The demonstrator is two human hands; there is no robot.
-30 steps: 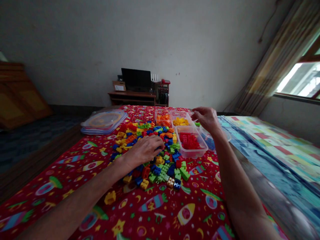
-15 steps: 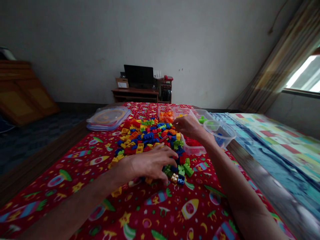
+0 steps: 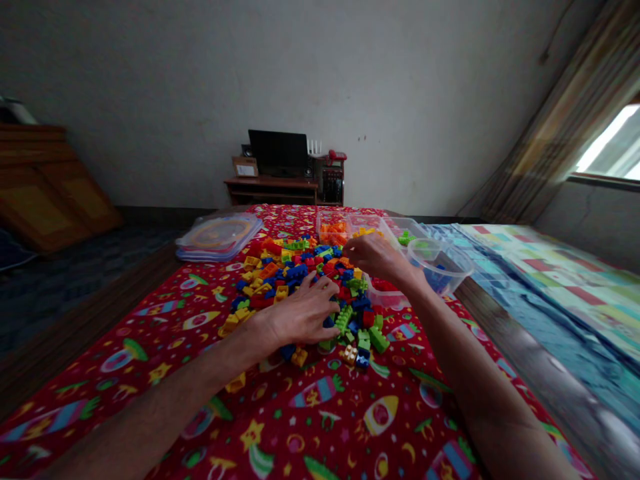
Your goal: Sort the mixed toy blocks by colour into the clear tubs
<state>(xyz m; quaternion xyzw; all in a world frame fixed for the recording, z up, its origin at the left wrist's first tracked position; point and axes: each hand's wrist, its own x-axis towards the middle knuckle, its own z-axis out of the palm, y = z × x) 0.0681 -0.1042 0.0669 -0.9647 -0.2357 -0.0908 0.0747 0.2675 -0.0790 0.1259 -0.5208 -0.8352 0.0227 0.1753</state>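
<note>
Near the rocket-print bedspread (image 3: 320, 417)'s far edge, the right hand (image 3: 375, 257), grip together, hangs over a clear tub (image 3: 380, 233); the left hand (image 3: 300, 315), grip apart, spreads on plastic bricks (image 3: 295, 273).

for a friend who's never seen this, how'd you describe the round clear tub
On the red rocket-print bedspread, look right of the heap of plastic bricks. Just past the person's right hand sits a clear plastic tub with blue bricks inside. It is round, while the clear boxes beside it are rectangular.
</note>
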